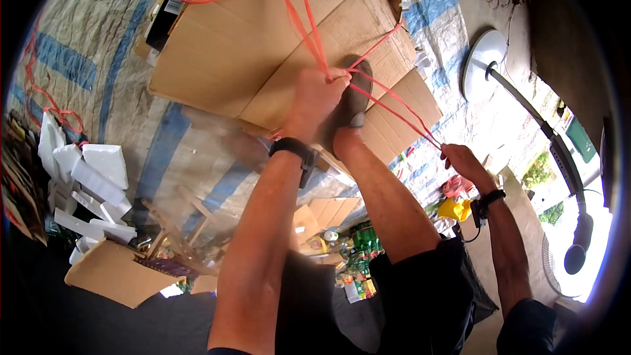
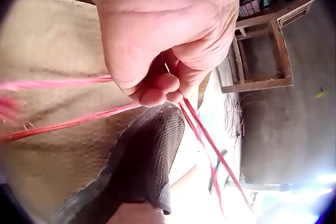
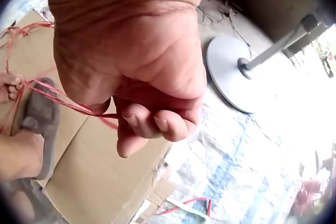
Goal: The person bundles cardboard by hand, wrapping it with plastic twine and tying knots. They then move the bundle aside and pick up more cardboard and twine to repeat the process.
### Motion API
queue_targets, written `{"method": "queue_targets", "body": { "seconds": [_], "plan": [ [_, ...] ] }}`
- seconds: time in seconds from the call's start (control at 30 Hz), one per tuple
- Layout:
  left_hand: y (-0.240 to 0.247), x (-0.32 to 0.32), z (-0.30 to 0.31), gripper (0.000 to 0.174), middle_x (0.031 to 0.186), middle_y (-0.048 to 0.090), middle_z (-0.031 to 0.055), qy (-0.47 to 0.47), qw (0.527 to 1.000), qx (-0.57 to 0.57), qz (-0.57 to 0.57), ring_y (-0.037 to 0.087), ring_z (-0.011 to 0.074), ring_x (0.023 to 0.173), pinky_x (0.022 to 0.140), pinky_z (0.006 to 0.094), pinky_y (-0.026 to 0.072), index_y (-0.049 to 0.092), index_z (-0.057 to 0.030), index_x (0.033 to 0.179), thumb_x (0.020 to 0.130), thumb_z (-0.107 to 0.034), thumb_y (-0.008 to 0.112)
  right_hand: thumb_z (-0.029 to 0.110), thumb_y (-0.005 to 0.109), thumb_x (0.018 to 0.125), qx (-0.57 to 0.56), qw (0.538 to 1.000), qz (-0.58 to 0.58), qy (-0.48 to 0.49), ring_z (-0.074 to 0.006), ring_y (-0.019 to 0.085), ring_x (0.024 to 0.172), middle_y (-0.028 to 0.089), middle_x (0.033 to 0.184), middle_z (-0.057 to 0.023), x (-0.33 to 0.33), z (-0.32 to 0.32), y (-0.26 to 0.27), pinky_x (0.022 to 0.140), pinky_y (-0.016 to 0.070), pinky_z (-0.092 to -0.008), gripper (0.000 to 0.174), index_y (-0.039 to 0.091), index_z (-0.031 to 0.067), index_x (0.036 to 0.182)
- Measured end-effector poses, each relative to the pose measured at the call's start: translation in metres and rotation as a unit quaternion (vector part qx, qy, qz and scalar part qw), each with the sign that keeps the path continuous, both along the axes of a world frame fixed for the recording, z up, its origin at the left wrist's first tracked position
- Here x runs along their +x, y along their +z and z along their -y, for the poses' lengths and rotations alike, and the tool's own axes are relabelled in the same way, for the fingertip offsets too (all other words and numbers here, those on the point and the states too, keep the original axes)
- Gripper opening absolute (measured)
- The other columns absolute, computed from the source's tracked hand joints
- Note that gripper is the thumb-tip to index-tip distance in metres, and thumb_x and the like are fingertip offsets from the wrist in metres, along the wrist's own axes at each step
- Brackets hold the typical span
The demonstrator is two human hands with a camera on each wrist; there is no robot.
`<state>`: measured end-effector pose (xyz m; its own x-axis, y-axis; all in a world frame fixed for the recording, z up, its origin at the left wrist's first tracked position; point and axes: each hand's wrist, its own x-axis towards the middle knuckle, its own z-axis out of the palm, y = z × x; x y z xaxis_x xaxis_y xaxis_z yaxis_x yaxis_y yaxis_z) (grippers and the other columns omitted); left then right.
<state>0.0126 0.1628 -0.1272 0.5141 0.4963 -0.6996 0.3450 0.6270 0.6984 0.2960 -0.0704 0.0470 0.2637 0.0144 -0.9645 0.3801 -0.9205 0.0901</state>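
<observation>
Red plastic twine [image 1: 299, 20] runs across a stack of flattened cardboard [image 1: 230, 39] on the ground. My left hand [image 1: 317, 95] pinches the twine close above the cardboard, beside a shoe. That grey-brown shoe [image 1: 356, 92] presses on the cardboard. Off to the right, my right hand [image 1: 465, 163] grips the other end, and two strands stretch between the hands. In the left wrist view, fingertips [image 2: 155, 95] close over the strands near the shoe's toe. Curled fingers [image 3: 160, 123] hold the twine in the right wrist view.
White foam pieces [image 1: 98, 177] and an open cardboard box [image 1: 121, 273] lie at the left. Green bottles [image 1: 365, 240] and mixed scrap sit near the legs. A round-based stand [image 1: 483, 69] is on the right. A striped tarp [image 1: 72, 59] covers the ground.
</observation>
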Motion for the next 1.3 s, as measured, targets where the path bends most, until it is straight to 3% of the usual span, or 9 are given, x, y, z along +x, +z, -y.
{"method": "queue_targets", "body": {
  "seconds": [0.1,0.2,0.33,0.5,0.57,0.8,0.87,1.1,1.3],
  "plan": [
    [0.004,-0.002,-0.002,0.024,0.076,0.072,0.0101,-0.027,0.999,0.022,-0.018,0.063,0.0107,0.071,0.068,0.0312,0.0515,0.076,-0.0011,0.098,0.086,-0.021,0.071,0.031,0.051,0.099,-0.121,0.992,0.019,-0.038,-0.0192,0.062,0.072,0.065,0.075,-0.0107,-0.014,0.0,0.009,0.071,0.0509,-0.0356,0.035,0.066,-0.0001,0.089],
    [-0.006,-0.002,-0.001,0.021,0.076,0.07,0.0176,-0.031,0.993,0.111,-0.02,0.066,0.0174,0.069,0.066,0.034,0.0516,0.075,-0.0034,0.098,0.085,-0.019,0.07,0.019,0.058,0.093,-0.088,0.996,-0.015,0.028,-0.0256,0.063,0.08,0.064,0.085,-0.0134,-0.026,0.021,-0.002,0.074,0.0511,-0.0374,0.02,0.065,0.0011,0.096],
    [-0.012,-0.002,0.003,0.016,0.078,0.067,0.0238,-0.037,0.966,0.255,-0.008,0.067,0.0361,0.07,0.065,0.038,0.0516,0.074,-0.0041,0.094,0.086,-0.016,0.069,0.004,0.066,0.085,0.277,0.926,0.054,0.25,-0.034,0.063,0.09,0.062,0.099,-0.0171,-0.041,0.025,-0.04,0.078,0.0513,-0.0398,0.019,0.064,0.0027,0.104],
    [-0.008,-0.003,0.006,0.013,0.081,0.068,0.0222,-0.032,0.954,0.299,-0.018,0.066,0.0411,0.076,0.066,0.042,0.053,0.074,-0.0042,0.091,0.087,-0.014,0.067,-0.005,0.058,0.085,0.452,0.876,0.045,0.161,-0.0335,0.064,0.101,0.063,0.108,-0.0176,-0.094,-0.124,-0.073,0.084,0.053,-0.0405,0.028,0.064,0.0023,0.111],
    [-0.009,-0.002,0.009,0.012,0.081,0.068,0.0212,-0.024,0.946,0.323,-0.01,0.066,0.0408,0.077,0.066,0.0438,0.0532,0.074,-0.0044,0.09,0.088,-0.013,0.066,-0.008,0.058,0.085,0.55,0.823,0.003,0.139,-0.0262,0.064,0.087,0.063,0.101,-0.0138,-0.111,-0.161,-0.097,0.07,0.0504,-0.0326,0.033,0.063,0.0036,0.116],
    [-0.018,-0.006,0.01,0.006,0.082,0.066,0.0178,-0.108,0.887,0.448,-0.043,0.065,0.0392,0.075,0.062,0.0479,0.0532,0.064,-0.0064,0.092,0.089,-0.011,0.064,0.001,0.059,0.086,0.494,0.856,-0.079,0.131,-0.0329,0.066,0.093,0.068,0.097,-0.0149,-0.116,-0.186,-0.157,0.083,0.0535,-0.0381,0.024,0.067,0.0058,0.108],
    [-0.02,-0.003,0.008,0.007,0.084,0.066,0.0172,-0.114,0.877,0.466,-0.033,0.066,0.0382,0.075,0.061,0.047,0.0536,0.063,-0.0072,0.095,0.088,-0.011,0.064,0.0,0.053,0.091,0.469,0.873,-0.075,0.108,-0.0163,0.063,0.08,0.067,0.086,-0.0083,-0.114,-0.183,-0.164,0.072,0.0511,-0.029,0.022,0.067,0.0,0.107],
    [-0.037,-0.001,-0.001,0.011,0.086,0.066,0.0096,-0.116,0.837,0.534,-0.035,0.066,0.0332,0.075,0.058,0.0435,0.054,0.063,-0.0108,0.096,0.085,-0.009,0.064,0.014,0.058,0.088,0.358,0.923,-0.136,0.039,-0.0215,0.068,0.079,0.072,0.09,-0.0123,-0.105,-0.199,-0.166,0.072,0.0545,-0.0349,0.025,0.07,0.0048,0.107],
    [-0.031,-0.003,-0.011,0.014,0.082,0.064,0.0062,-0.108,0.817,0.566,-0.017,0.065,0.0309,0.073,0.057,0.0433,0.0524,0.063,-0.0128,0.094,0.081,-0.008,0.067,0.017,0.059,0.086,0.249,0.946,-0.205,0.008,-0.0133,0.065,0.072,0.069,0.084,-0.0036,-0.097,-0.225,-0.156,0.063,0.0538,-0.0285,0.027,0.071,0.0029,0.105]
  ]
}}
